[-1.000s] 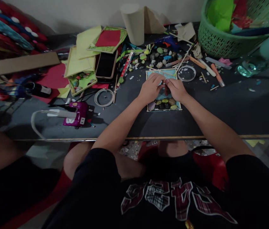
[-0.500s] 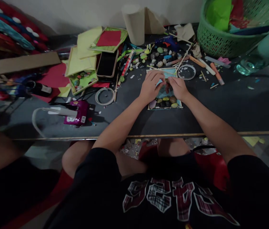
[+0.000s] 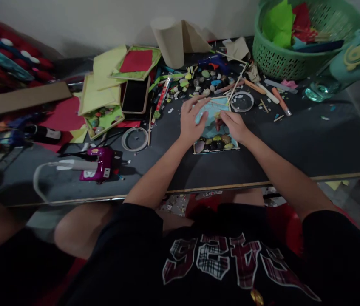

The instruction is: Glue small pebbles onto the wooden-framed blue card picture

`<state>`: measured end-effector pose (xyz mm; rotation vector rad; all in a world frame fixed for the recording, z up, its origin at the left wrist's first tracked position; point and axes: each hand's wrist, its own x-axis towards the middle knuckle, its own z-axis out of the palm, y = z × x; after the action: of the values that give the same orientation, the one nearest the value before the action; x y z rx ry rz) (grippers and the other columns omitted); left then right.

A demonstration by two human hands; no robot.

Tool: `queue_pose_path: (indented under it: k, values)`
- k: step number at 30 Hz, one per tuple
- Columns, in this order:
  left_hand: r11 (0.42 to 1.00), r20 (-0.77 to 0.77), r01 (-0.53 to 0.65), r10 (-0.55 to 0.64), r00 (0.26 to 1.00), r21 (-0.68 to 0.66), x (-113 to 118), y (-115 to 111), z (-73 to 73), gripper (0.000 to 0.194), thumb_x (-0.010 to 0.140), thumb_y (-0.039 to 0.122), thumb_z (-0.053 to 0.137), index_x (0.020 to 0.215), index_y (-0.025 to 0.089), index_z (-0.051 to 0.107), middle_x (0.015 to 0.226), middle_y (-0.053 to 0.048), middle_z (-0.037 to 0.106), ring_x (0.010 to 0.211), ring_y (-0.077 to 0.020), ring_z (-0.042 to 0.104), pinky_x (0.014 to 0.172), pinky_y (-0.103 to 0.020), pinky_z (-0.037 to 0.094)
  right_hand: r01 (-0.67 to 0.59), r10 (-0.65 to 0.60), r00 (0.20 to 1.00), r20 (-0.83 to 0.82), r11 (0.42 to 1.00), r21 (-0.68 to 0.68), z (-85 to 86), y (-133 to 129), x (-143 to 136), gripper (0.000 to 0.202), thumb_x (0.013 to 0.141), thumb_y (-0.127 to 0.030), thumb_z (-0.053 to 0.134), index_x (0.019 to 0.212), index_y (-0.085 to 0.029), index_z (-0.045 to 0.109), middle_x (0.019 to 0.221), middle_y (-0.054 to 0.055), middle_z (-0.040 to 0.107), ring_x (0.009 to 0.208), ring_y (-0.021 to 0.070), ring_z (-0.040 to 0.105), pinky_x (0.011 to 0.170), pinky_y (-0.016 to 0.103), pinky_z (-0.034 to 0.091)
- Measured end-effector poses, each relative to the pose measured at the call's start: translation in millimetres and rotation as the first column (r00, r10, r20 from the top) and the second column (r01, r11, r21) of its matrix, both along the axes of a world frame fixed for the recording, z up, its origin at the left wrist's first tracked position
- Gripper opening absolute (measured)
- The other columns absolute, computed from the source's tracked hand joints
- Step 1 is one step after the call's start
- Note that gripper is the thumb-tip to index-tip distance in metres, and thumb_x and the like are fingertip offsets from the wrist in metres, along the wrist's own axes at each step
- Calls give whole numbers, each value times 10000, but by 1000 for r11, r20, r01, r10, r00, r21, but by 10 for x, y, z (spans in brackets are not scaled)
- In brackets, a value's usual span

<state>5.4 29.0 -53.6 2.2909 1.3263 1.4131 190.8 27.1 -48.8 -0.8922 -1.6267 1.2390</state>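
A small light-blue picture panel (image 3: 210, 109) with a thin stick border lies on the table in front of me. Dark, yellow and brown pebbles (image 3: 218, 145) line its near edge. My left hand (image 3: 193, 121) is over the panel's left side, fingers stretched and thumb apart, with nothing in it. My right hand (image 3: 233, 126) is over the panel's right side, its thumb and fingers pinched on a small yellowish piece (image 3: 217, 115), probably a pebble. The curled fingers partly hide this piece.
Loose pebbles (image 3: 205, 81) and tape rolls (image 3: 242, 101) lie around the panel. A purple hot glue gun (image 3: 98, 165), a phone (image 3: 136, 97) and stacked yellow panels (image 3: 101, 101) are to the left. A green basket (image 3: 282, 63) and a bottle (image 3: 335, 70) stand at right.
My left hand has drawn away from my right fingers, uncovering more of the blue panel. The right hand keeps its pinch. The camera view has shifted slightly.
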Motion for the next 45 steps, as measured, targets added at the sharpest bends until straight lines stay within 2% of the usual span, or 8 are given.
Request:
queue_pose_path:
  k: [4, 9, 14, 23, 29, 35, 42, 45]
  values:
    - [983, -51, 164, -169, 984, -78, 18, -18, 27, 457, 993, 582, 408, 1105, 262, 715, 1056, -51, 762, 1038, -178, 678, 972, -350, 530, -21, 8, 992, 129, 995, 102, -7, 22, 14, 598, 886, -778, 431, 774, -211, 588, 674, 6, 614, 670, 151, 577, 737, 320, 457]
    - [994, -62, 90, -94, 994, -66, 9, -20, 26, 489, 964, 628, 433, 1063, 253, 731, 1059, -75, 757, 1058, -208, 674, 971, -385, 539, -49, 23, 985, 170, 988, 149, -7, 72, 9, 597, 874, -761, 480, 746, -196, 624, 701, 15, 628, 685, 148, 562, 721, 305, 430]
    - [986, -44, 151, -154, 987, -73, -37, -24, 59, 549, 953, 662, 416, 1056, 233, 743, 1047, -76, 762, 1034, -201, 681, 965, -384, 545, -76, 33, 969, 245, 983, 168, 10, 113, 2, 628, 860, -750, 508, 744, -163, 697, 761, 43, 688, 732, 158, 598, 742, 307, 442]
    - [980, -29, 168, -172, 985, -110, -52, 88, -66, 568, 899, 700, 485, 1162, 259, 728, 1104, -78, 768, 1057, -195, 689, 824, -310, 558, -57, 16, 972, 234, 983, 172, 22, 124, 27, 631, 855, -752, 515, 714, -165, 699, 671, 17, 639, 613, 115, 497, 635, 275, 391]
    - [970, -31, 187, -194, 981, -152, -48, 66, -36, 492, 912, 612, 565, 1206, 242, 702, 1127, -77, 760, 1023, -185, 680, 682, -258, 529, -95, 63, 976, 211, 985, 147, 46, 121, 21, 604, 849, -733, 548, 723, -160, 691, 698, 31, 653, 632, 122, 517, 644, 278, 400]
    - [955, -16, 245, -252, 968, -167, -51, 29, 10, 615, 901, 675, 513, 1321, 234, 602, 1227, -102, 711, 1040, -187, 665, 694, -259, 531, -32, -6, 978, 207, 983, 179, -89, 188, 15, 553, 842, -690, 586, 916, -161, 733, 797, 42, 683, 754, 168, 590, 732, 313, 445]
    - [977, 134, 73, -47, 990, -200, -79, 134, -149, 520, 1009, 595, 314, 1229, 206, 580, 1161, -112, 715, 1031, -169, 683, 787, -280, 545, -64, -15, 930, 368, 977, 203, 71, 80, 32, 405, 913, -470, 560, 1047, -135, 744, 822, 77, 744, 588, 129, 520, 598, 284, 404]
    - [973, 219, -1, 53, 974, -232, -90, 188, -198, 358, 1013, 479, 408, 1133, 216, 618, 1074, -78, 737, 988, -159, 695, 826, -283, 546, -142, -24, 852, 523, 951, 274, 213, -21, 36, 291, 898, -330, 584, 1042, -158, 769, 903, 94, 757, 775, 187, 635, 725, 315, 473]
